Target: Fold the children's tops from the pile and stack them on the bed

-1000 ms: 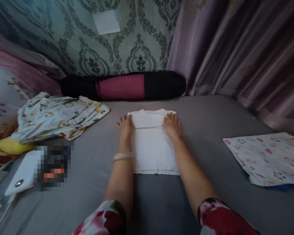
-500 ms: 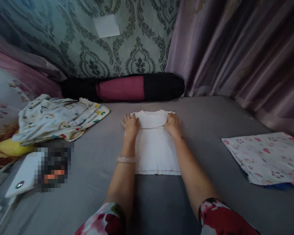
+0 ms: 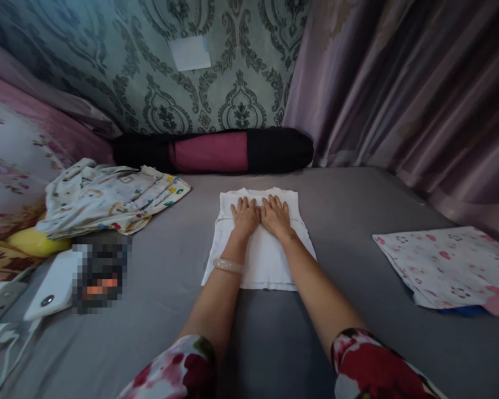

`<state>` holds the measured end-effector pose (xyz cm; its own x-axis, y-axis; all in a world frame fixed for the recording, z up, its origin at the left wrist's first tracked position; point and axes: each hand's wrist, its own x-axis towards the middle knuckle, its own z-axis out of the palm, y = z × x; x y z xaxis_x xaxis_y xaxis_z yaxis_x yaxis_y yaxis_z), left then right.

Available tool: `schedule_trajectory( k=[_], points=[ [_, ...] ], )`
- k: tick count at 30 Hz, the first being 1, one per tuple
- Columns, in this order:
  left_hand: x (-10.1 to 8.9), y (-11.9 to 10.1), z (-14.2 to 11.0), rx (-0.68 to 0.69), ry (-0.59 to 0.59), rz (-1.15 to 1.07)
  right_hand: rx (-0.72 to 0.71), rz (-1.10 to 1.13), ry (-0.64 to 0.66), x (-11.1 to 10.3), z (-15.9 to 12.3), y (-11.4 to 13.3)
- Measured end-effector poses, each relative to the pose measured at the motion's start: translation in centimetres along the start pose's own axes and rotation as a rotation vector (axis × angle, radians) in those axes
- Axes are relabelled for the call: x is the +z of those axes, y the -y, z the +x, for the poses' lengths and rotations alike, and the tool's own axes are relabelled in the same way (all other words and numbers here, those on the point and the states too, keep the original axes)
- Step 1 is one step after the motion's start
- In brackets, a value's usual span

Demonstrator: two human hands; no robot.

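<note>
A white shirt (image 3: 270, 266) lies spread on the grey bed sheet (image 3: 162, 266), its neckline toward the wall. Across its upper part runs a crosswise crease or seam, partly covered by my hands. My left hand (image 3: 246, 216) rests flat on the upper middle of the cloth, fingers spread. Beside it my right hand (image 3: 275, 215) also presses flat on the shirt with its fingers stretched out. The two thumbs meet or nearly meet at the centre. Neither hand grips the fabric.
Patterned clothes (image 3: 116, 194) are stacked at the left, near a white power bank (image 3: 58, 282) with cables and a power strip (image 3: 2, 299). A folded heart-print cloth (image 3: 449, 266) lies at the right. Along the wall stretches a black and maroon long bag (image 3: 210, 152).
Both hands have moved inward from the shirt's upper side edges to its middle, where they now lie close together. The camera view has shifted slightly.
</note>
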<state>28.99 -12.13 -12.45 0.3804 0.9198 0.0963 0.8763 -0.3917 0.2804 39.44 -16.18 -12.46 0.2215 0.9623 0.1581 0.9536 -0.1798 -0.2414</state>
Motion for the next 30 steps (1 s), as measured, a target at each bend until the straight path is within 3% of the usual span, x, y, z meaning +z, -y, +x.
schedule_trajectory(
  k=[4,10,16,22,27,30],
  points=[
    [0.2,0.2,-0.3,0.036,-0.086,0.032,-0.005,-0.030,-0.023,0.0,0.0,0.1],
    [-0.3,0.8,-1.8,0.130,-0.059,0.065,-0.070,-0.047,0.153,-1.6,-1.1,-0.6],
    [-1.5,3.0,-5.9,0.341,-0.007,0.070,-0.191,-0.033,0.163,-3.2,-6.2,-2.3],
    [-4.2,5.8,-10.2,0.681,0.103,-0.130,-0.322,0.039,0.277,-5.2,-11.7,-3.4],
    [-6.6,6.4,-13.9,0.697,0.191,-0.225,-0.358,0.105,0.345,-7.0,-15.3,-3.9],
    [-7.1,5.9,-15.6,0.680,0.220,-0.210,-0.390,0.145,0.374,-7.6,-17.0,-3.6]
  ],
)
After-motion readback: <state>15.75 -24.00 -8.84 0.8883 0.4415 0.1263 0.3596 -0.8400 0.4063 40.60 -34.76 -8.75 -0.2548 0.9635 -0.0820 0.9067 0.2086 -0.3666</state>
